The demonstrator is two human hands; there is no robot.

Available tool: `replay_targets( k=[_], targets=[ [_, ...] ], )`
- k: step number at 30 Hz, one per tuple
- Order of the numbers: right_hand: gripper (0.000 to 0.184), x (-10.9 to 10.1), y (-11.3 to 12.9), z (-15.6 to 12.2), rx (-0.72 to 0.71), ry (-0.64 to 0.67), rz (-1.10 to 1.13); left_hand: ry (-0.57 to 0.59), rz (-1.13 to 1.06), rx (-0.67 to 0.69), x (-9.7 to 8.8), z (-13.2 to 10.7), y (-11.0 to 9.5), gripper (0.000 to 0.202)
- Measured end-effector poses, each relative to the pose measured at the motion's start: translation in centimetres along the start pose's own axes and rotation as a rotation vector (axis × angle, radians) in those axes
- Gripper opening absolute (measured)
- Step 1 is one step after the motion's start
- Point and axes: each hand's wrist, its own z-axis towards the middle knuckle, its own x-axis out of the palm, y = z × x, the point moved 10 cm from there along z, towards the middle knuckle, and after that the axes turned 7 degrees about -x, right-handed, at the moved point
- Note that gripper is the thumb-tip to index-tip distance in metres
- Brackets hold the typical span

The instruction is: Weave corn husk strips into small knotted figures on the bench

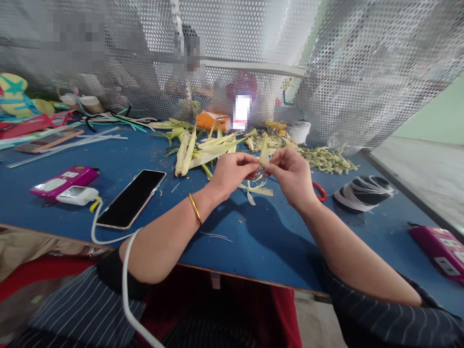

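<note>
**A:** How are the hands set?

**B:** Both are raised just above the desk (253, 241) and brought close together. A small pale leaf piece (264, 155) is pinched between the fingertips of the left hand (232, 171) and the right hand (290, 173). The other fingers are curled in.

**A:** How is this best handled?

**B:** It is judged that the two pinches should be set near one another, close to the spot being worked, so that the thin leaf is neither torn nor let slip. Any pull is better taken along the grain than across it.

**A:** Where is the leaf relative to the hands?

**B:** It is held between them at the fingertips, and its tip stands up above the knuckles. Loose strips (258, 189) are seen just below the hands. Whether they hang from the piece or lie on the desk cannot be told.

**A:** What is found around them?

**B:** A gold bangle (195, 209) is worn on the left wrist. A heap of long leaves (203, 147) lies just behind the hands, and shredded scraps (322, 159) are spread to the right. A red handle (321, 191) shows beside the right wrist, and a roll of white band (362, 193) lies farther out. A phone (132, 198) lies left of the left forearm, with a magenta power bank (63, 179) near it. A perforated screen (362, 72) closes the back.
</note>
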Motion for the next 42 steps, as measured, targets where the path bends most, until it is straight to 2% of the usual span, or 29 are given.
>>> replay_targets(
  k=[5, 8, 14, 22, 32, 36, 42],
  targets=[
    [0.007, 0.7, 2.3, -0.3, -0.167, 0.084, -0.196, 0.001, -0.157, -0.178, -0.3, 0.1, 1.4, 0.007],
    [0.007, 0.9, 3.5, -0.5, -0.264, 0.108, -0.344, 0.011, -0.209, -0.24, -0.3, 0.1, 1.9, 0.008],
    [0.008, 0.8, 3.4, -0.6, -0.293, 0.099, -0.382, 0.052, -0.229, -0.279, -0.1, -0.1, 2.0, 0.006],
    [0.009, 0.8, 3.5, -0.6, -0.316, 0.105, -0.389, 0.066, -0.167, -0.229, 0.4, -0.2, 1.9, 0.01],
    [0.008, 0.3, 1.7, -0.1, -0.15, 0.094, -0.295, -0.05, 0.054, 0.101, -0.3, -0.1, -0.8, 0.005],
    [0.009, -0.1, 1.2, -0.1, -0.091, 0.042, -0.21, -0.029, 0.078, 0.132, -0.3, -0.1, -1.0, 0.001],
    [0.013, -0.5, 0.9, 0.0, -0.078, -0.011, -0.107, 0.004, 0.046, 0.15, 0.0, -0.4, -1.1, 0.003]
  ],
)
